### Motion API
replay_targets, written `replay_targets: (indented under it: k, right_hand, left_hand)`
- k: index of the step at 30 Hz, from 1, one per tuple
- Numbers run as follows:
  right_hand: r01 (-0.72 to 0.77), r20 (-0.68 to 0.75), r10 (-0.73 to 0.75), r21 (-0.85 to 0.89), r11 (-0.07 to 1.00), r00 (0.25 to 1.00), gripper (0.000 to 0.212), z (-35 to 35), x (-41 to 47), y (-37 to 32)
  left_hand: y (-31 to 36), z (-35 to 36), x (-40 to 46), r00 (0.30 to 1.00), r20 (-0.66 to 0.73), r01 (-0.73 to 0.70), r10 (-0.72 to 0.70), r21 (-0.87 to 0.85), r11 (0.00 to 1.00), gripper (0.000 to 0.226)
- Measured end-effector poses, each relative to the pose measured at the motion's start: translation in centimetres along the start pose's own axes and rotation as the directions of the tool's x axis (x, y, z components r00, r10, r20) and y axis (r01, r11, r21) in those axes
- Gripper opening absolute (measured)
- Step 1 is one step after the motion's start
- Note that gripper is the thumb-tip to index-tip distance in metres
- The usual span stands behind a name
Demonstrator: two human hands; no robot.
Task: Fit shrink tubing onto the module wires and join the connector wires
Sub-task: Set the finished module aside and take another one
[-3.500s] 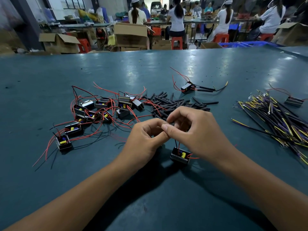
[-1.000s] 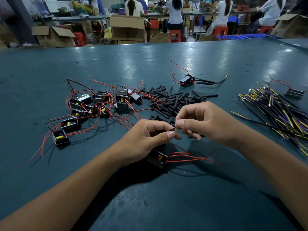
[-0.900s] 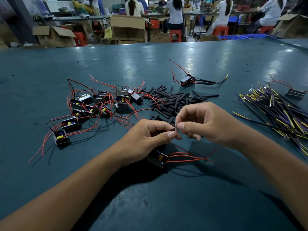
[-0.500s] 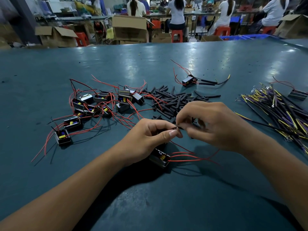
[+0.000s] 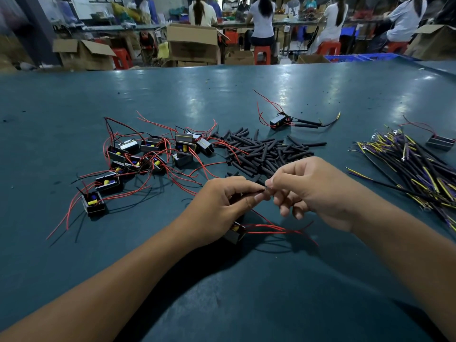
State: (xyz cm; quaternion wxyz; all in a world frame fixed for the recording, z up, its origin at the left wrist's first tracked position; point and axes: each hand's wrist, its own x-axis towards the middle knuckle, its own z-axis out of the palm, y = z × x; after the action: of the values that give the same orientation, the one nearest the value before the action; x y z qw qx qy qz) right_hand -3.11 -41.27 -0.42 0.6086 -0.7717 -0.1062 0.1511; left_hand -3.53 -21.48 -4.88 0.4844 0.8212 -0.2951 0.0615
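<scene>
Glossy teal table (image 5: 246, 95), matt black tubing pieces (image 5: 261, 151), cardboard boxes (image 5: 192, 43)

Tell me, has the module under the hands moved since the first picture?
Yes. The module has shifted left: it was below the middle of the shrink tubing pile, now below its left end, under the left hand.

Both forearms are bare, without sleeves; the left hand (image 5: 222, 206) and right hand (image 5: 313, 191) seem to wear no gloves or rings.

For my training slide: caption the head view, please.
Both hands, left and right, pinch a thin wire end above a module.
</scene>
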Motion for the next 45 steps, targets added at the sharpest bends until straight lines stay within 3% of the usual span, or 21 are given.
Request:
replay_targets:
  k: [4, 8, 10, 12, 14, 15, 17, 19, 20, 22, 24, 37, 42, 45]
  right_hand:
    - [0.056, 0.042, -0.056, -0.015, 0.998, 0.998, 0.026, -0.2, 0.1, 0.3]
    - [0.287, 0.139, -0.266, -0.171, 0.942, 0.954, 0.022, -1.0, 0.5, 0.6]
    - [0.462, 0.191, -0.421, -0.331, 0.823, 0.887, 0.012, -1.5, 0.6, 0.9]
    - [0.601, 0.241, -0.570, -0.519, 0.608, 0.785, 0.006, -1.9, 0.7, 1.0]
    - [0.647, 0.279, -0.641, -0.611, 0.456, 0.715, 0.006, -2.1, 0.8, 0.8]
    - [0.637, 0.273, -0.631, -0.613, 0.468, 0.726, 0.007, -2.2, 0.7, 0.7]
    - [0.535, 0.172, -0.530, -0.515, 0.670, 0.830, 0.016, -1.9, 0.5, 0.4]
    - [0.295, -0.004, -0.310, -0.299, 0.907, 0.951, 0.032, -1.5, 0.5, 0.2]
    - [0.131, -0.060, -0.145, -0.193, 0.972, 0.988, 0.037, -1.3, 0.4, 0.2]
    - [-0.124, -0.047, 0.122, -0.043, 0.991, 0.991, 0.041, -0.8, 0.2, 0.1]
    - [-0.200, 0.003, 0.200, -0.003, 0.980, 0.980, 0.042, -0.4, 0.1, 0.1]
    - [-0.160, 0.079, 0.151, 0.121, 0.980, 0.985, 0.032, 0.1, 0.2, 0.7]
    - [0.147, 0.108, -0.143, -0.024, 0.989, 0.984, 0.026, -0.5, 0.2, 0.7]
    - [0.374, 0.140, -0.351, -0.213, 0.902, 0.926, 0.013, -1.1, 0.1, 0.7]
  left_hand:
    - [0.0, -0.1, 0.0, 1.000, 0.008, 0.002, -0.002, -0.001, 1.000, 0.020]
    - [0.0, -0.3, 0.0, 0.998, 0.064, 0.035, -0.027, -0.123, 0.992, 0.016]
    - [0.0, -0.5, 0.0, 0.995, 0.084, 0.061, -0.045, -0.195, 0.979, 0.015]
    - [0.1, -0.5, 0.0, 0.994, 0.084, 0.086, -0.069, -0.224, 0.971, 0.018]
    - [0.1, -0.6, 0.0, 0.994, 0.078, 0.093, -0.076, -0.232, 0.968, 0.019]
    - [0.0, -0.6, 0.0, 0.995, 0.069, 0.088, -0.074, -0.224, 0.971, 0.019]
    - [-0.1, -0.6, 0.0, 0.997, 0.043, 0.076, -0.069, -0.182, 0.980, 0.018]
    - [-0.3, -0.5, 0.0, 0.998, 0.014, 0.055, -0.054, -0.108, 0.993, 0.016]
    - [-0.3, -0.4, 0.0, 1.000, -0.005, 0.024, -0.025, -0.055, 0.998, 0.014]
    - [-0.2, -0.3, 0.1, 0.998, -0.039, -0.054, 0.057, 0.068, 0.996, 0.012]
    - [0.0, -0.3, 0.1, 0.992, -0.055, -0.102, 0.113, 0.168, 0.980, 0.012]
    - [0.3, -0.1, 0.2, 0.986, -0.029, -0.154, 0.166, 0.250, 0.956, 0.016]
    - [0.2, -0.4, 0.2, 0.997, -0.012, -0.076, 0.077, 0.095, 0.993, 0.016]
    - [0.2, -0.7, 0.1, 1.000, 0.028, -0.011, 0.013, -0.060, 0.998, 0.015]
